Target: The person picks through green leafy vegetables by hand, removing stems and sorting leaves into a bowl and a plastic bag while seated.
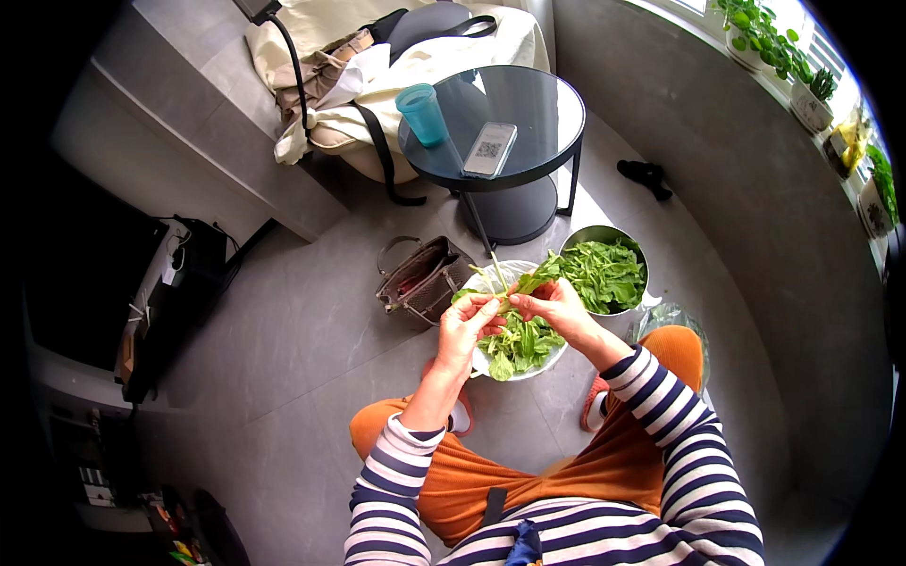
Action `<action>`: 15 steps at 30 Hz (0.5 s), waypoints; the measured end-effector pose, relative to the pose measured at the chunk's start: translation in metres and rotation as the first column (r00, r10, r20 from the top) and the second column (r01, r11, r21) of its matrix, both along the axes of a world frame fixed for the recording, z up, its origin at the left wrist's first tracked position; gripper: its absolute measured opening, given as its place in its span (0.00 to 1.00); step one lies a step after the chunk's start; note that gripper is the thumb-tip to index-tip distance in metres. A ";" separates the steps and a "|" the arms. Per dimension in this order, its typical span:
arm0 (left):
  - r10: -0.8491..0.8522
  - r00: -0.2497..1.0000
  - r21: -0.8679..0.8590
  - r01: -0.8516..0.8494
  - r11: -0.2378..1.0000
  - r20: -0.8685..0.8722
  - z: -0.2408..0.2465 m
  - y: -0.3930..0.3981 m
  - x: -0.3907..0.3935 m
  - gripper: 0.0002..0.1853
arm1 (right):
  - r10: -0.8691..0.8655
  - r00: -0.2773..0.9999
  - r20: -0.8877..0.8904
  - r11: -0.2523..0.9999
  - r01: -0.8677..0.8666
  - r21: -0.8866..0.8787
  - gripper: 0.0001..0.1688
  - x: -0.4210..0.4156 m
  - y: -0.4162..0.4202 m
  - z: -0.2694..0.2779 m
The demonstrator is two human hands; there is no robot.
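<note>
Both hands meet over a white lined bin (pixel 555 359), in which green leaves and stems (pixel 520 347) lie. My left hand (pixel 471 325) pinches the stem end of a leafy green vegetable (pixel 531 281) between thumb and fingers. Close beside it, my right hand (pixel 554 308) grips the same vegetable nearer its leaves, which stick out past the fingers. Just beyond my right hand stands a round metal pot (pixel 645 265) heaped with leafy greens (pixel 605 276). The fingers hide part of the held stem.
A brown handbag (pixel 425 283) stands open left of the bin. Beyond is a round glass-topped table (pixel 524 92) with a teal cup (pixel 423 117) and a phone (pixel 490 150). A clear plastic bag (pixel 665 320) lies by my right knee. Potted plants (pixel 810 102) line the windowsill.
</note>
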State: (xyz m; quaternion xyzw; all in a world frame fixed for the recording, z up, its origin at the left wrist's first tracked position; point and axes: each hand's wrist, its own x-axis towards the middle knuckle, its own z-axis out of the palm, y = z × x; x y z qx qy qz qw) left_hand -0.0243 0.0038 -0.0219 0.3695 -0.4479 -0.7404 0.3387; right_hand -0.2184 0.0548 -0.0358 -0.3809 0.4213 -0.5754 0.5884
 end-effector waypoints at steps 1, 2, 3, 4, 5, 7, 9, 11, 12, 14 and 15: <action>0.011 1.000 0.011 -0.011 1.000 -0.010 0.001 0.000 -0.001 0.06 | -0.006 1.000 0.008 1.000 0.006 -0.020 0.14 0.000 0.000 0.000; 0.017 1.000 0.008 -0.017 1.000 -0.008 0.001 0.000 -0.002 0.06 | -0.011 1.000 0.017 0.999 0.012 -0.040 0.14 -0.001 0.000 0.001; 0.014 1.000 0.006 -0.014 1.000 -0.012 0.001 0.000 -0.001 0.06 | -0.022 1.000 0.017 0.999 0.023 -0.048 0.13 0.000 0.000 0.000; 0.012 1.000 0.005 -0.012 1.000 -0.016 -0.001 0.000 0.000 0.06 | -0.033 0.999 0.016 0.998 0.034 -0.057 0.13 0.000 -0.001 0.000; 0.009 1.000 0.004 -0.009 1.000 -0.020 -0.001 0.000 0.000 0.07 | -0.044 0.999 0.016 0.997 0.045 -0.065 0.13 0.001 -0.001 -0.002; 0.007 0.999 0.006 -0.007 1.000 -0.035 0.001 0.001 -0.002 0.08 | -0.089 0.996 -0.003 0.992 0.088 -0.093 0.13 0.002 -0.002 -0.004; 0.029 0.999 0.016 -0.028 0.999 -0.045 0.001 0.002 -0.003 0.08 | -0.149 0.989 -0.007 0.984 0.148 -0.098 0.12 0.003 -0.003 -0.007; 0.073 0.996 0.035 -0.071 0.997 -0.049 0.000 0.003 -0.003 0.09 | -0.225 0.974 0.003 0.971 0.225 -0.080 0.12 0.000 -0.003 -0.011; 0.111 0.993 0.056 -0.109 0.992 -0.049 -0.001 0.000 0.000 0.09 | -0.254 0.966 -0.037 0.965 0.251 -0.071 0.12 -0.009 -0.004 -0.007; 0.107 0.992 -0.020 -0.105 0.994 0.073 0.001 -0.003 0.008 0.10 | -0.287 0.958 -0.011 0.957 0.286 -0.042 0.14 -0.015 -0.005 -0.001; 0.088 0.984 -0.072 -0.078 0.994 0.155 0.000 -0.005 0.010 0.11 | -0.286 0.958 0.018 0.958 0.286 -0.028 0.15 -0.017 -0.005 0.001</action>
